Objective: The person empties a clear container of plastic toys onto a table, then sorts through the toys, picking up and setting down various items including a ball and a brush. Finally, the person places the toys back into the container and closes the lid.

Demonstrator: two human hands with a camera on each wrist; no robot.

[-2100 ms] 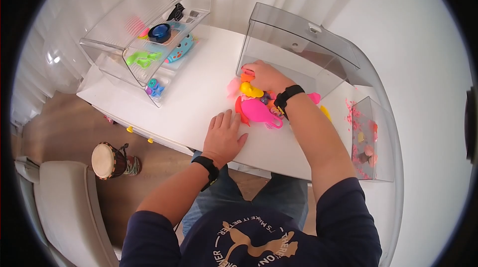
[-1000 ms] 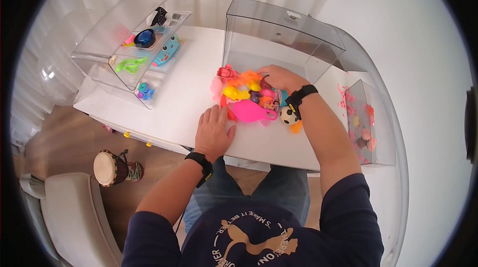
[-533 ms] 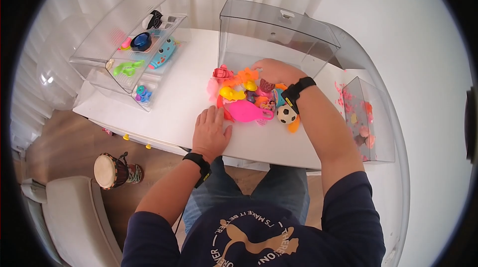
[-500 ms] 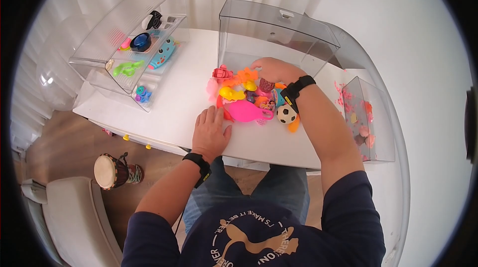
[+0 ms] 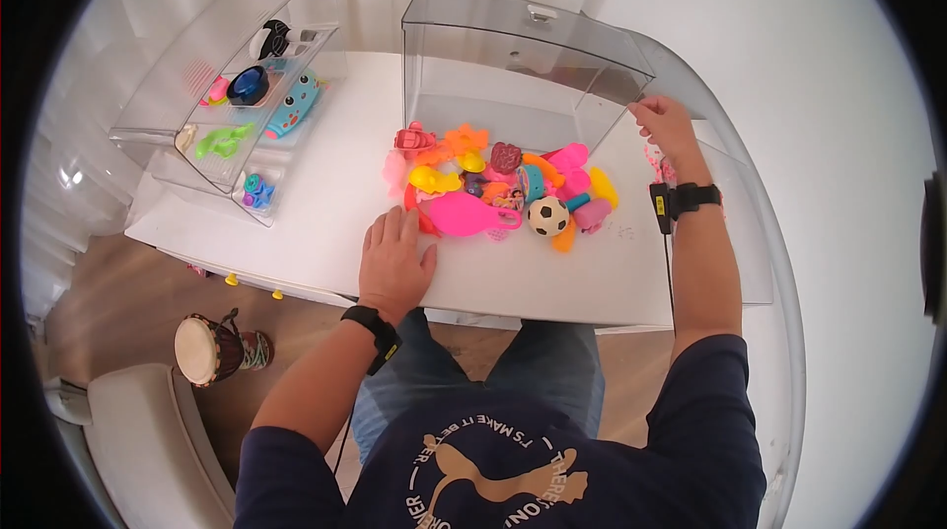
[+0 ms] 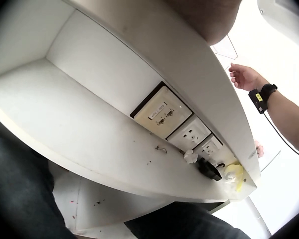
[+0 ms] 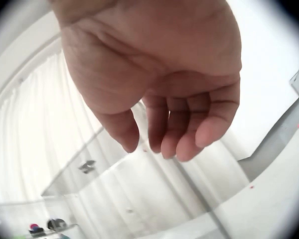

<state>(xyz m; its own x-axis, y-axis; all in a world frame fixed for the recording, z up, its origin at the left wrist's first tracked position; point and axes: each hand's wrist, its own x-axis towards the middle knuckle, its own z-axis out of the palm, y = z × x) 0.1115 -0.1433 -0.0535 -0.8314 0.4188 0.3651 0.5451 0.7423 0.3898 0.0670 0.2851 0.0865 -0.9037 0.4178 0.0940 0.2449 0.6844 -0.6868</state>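
Note:
My left hand (image 5: 395, 263) rests palm down on the white table, its fingertips at the near left of a pile of colourful toys. A flat bright pink toy with a loop handle (image 5: 459, 216) lies nearest it. Also in the pile are a small football (image 5: 547, 216), a yellow toy (image 5: 434, 180) and a red toy car (image 5: 414, 138). My right hand (image 5: 669, 127) is apart from the pile, by the right end of a clear grey box (image 5: 473, 66). In the right wrist view its fingers (image 7: 189, 149) hang loosely bent, the thumb apart, nothing between them.
At the left stands a clear tiered organizer (image 5: 212, 46) with a blue round container (image 5: 248, 85) and other toys. Pink bits (image 5: 659, 164) lie near another clear box (image 5: 745, 233), partly hidden by my right arm. A drum (image 5: 207, 350) and a beige chair (image 5: 148, 440) stand below.
My right hand has left the back of the toy pile and moved right, uncovering more toys there. The left hand stays down on the table. The head view has shifted slightly.

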